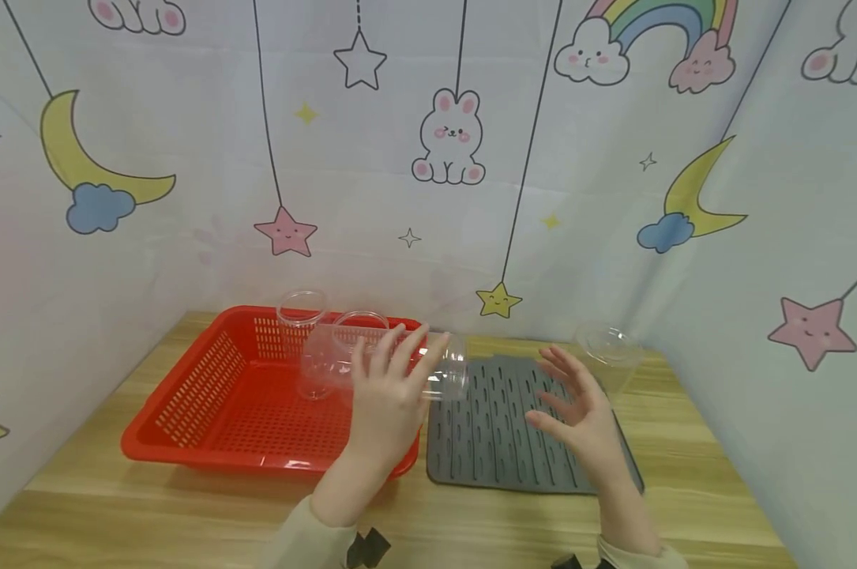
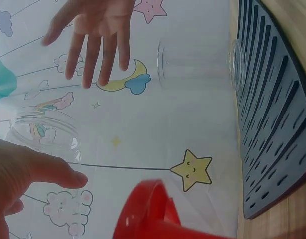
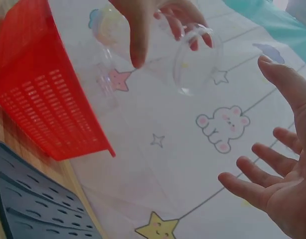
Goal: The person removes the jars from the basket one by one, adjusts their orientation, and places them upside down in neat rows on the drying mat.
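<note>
My left hand (image 1: 389, 399) grips a clear plastic cup (image 1: 445, 367), which lies sideways in the air above the right part of the red basket (image 1: 179, 454). One end of that clear cup (image 2: 48, 132) shows beside the thumb in the left wrist view. Over the grey mat (image 1: 520, 466), my right hand (image 1: 580, 415) is held up with its fingers spread and holds nothing. Another clear cup (image 1: 616, 359) stands upright at the mat's back right corner, behind the right hand. Inside the basket are two more clear cups, one at the back (image 1: 302, 316), the other partly hidden behind the held cup.
The basket stands on the left of the wooden table (image 1: 101, 514), right beside the slotted mat. A white cloth (image 1: 371, 174) printed with stars, moons and rabbits hangs behind and on both sides.
</note>
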The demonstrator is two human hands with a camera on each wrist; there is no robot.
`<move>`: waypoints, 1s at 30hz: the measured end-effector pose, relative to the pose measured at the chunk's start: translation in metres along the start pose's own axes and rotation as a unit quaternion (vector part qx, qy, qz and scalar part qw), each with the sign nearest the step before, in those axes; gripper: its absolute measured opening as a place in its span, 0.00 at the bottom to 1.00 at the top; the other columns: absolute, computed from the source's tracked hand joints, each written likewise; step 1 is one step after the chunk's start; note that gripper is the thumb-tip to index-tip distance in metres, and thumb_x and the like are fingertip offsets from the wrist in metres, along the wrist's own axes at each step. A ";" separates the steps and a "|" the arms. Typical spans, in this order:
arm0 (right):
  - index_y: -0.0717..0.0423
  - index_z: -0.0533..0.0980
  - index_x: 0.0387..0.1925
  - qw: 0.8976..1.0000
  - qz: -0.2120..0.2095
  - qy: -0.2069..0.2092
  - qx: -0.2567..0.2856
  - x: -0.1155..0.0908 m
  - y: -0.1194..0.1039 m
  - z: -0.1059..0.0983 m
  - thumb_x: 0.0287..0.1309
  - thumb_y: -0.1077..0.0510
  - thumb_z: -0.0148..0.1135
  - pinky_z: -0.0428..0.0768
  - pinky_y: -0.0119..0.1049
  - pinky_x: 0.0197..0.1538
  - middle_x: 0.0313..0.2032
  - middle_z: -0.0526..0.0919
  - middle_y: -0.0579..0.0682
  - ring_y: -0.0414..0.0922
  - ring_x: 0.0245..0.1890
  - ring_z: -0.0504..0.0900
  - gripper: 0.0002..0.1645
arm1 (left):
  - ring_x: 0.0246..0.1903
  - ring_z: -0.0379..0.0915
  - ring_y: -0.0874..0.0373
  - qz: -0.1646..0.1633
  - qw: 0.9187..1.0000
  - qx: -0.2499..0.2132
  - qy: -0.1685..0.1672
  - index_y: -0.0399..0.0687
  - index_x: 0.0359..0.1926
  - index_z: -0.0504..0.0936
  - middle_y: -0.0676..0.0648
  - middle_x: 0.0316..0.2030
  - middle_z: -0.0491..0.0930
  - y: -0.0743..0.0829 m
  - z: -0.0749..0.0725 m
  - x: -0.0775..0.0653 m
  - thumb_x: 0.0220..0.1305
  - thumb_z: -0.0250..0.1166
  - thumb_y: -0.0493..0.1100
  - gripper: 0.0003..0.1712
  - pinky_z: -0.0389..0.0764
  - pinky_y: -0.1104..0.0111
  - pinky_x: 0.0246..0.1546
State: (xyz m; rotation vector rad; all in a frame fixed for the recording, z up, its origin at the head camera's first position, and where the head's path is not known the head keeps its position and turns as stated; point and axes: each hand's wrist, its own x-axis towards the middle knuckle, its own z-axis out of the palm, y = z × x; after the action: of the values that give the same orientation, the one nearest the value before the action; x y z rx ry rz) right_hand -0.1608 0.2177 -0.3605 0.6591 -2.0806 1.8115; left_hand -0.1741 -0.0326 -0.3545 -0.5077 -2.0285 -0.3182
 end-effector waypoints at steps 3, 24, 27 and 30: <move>0.57 0.58 0.72 1.000 0.007 -0.025 -0.012 0.000 0.003 0.012 0.48 0.76 0.67 0.79 0.27 0.55 0.67 0.68 0.41 0.33 0.63 0.70 0.51 | 0.58 0.70 0.43 0.019 1.000 0.016 0.002 0.58 0.60 0.77 0.46 0.56 0.78 0.007 0.005 -0.005 0.35 0.83 0.39 0.45 0.70 0.38 0.56; 0.63 0.63 0.67 0.995 0.051 -0.075 -0.032 -0.001 0.011 0.035 0.50 0.70 0.70 0.82 0.35 0.53 0.64 0.69 0.50 0.27 0.59 0.71 0.42 | 0.61 0.68 0.45 0.064 0.996 0.022 -0.052 0.61 0.63 0.76 0.48 0.58 0.77 0.031 0.016 -0.021 0.41 0.80 0.39 0.44 0.69 0.38 0.59; 0.64 0.65 0.66 0.996 0.046 -0.069 -0.035 -0.001 0.011 0.034 0.50 0.70 0.70 0.82 0.37 0.53 0.63 0.69 0.49 0.28 0.59 0.71 0.41 | 0.63 0.67 0.43 0.064 0.996 0.013 -0.057 0.60 0.64 0.74 0.47 0.60 0.76 0.031 0.017 -0.021 0.38 0.82 0.40 0.48 0.67 0.34 0.58; 0.63 0.65 0.66 0.997 0.042 -0.056 -0.039 0.000 0.011 0.031 0.50 0.71 0.70 0.82 0.37 0.53 0.64 0.68 0.55 0.29 0.60 0.70 0.41 | 0.66 0.63 0.41 0.063 0.997 -0.013 -0.053 0.57 0.66 0.72 0.46 0.63 0.73 0.029 0.018 -0.020 0.31 0.85 0.47 0.54 0.65 0.28 0.55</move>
State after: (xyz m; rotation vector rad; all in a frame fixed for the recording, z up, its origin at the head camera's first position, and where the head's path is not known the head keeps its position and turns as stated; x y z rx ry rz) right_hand -0.1646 0.1880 -0.3752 0.6755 -2.2718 1.7630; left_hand -0.1655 -0.0042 -0.3805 -0.6786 -2.0851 -0.2450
